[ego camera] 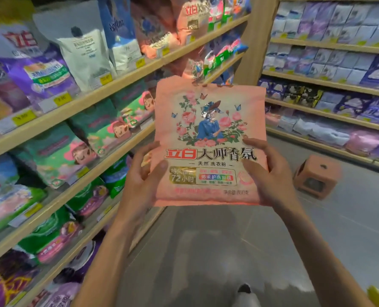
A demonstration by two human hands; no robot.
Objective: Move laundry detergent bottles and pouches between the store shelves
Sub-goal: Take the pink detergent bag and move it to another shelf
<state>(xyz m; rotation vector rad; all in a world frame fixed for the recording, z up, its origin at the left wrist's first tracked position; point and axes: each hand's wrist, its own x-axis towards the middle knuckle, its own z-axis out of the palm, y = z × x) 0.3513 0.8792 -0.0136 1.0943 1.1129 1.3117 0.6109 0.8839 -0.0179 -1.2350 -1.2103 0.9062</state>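
The left hand gripped the lower left edge of a pink pouch, with the thumb on the printed front and the other fingers going behind it. The right hand gripped the lower right edge in the same way. The pouch was held upright in the air between both hands, its front with flowers and red letters turned to the person. It was over the grey floor of the aisle, just beside the wooden shelves on the left. Low in the view the tip of a shoe stood on the floor.

On the left shelves, green pouches stood in the middle rows. A purple pouch and a white pouch stood on a higher row. Yellow price tags were fixed along the shelf edges. Farther away, an orange box lay on the floor. Behind it, the far shelves carried many blue and purple packs.
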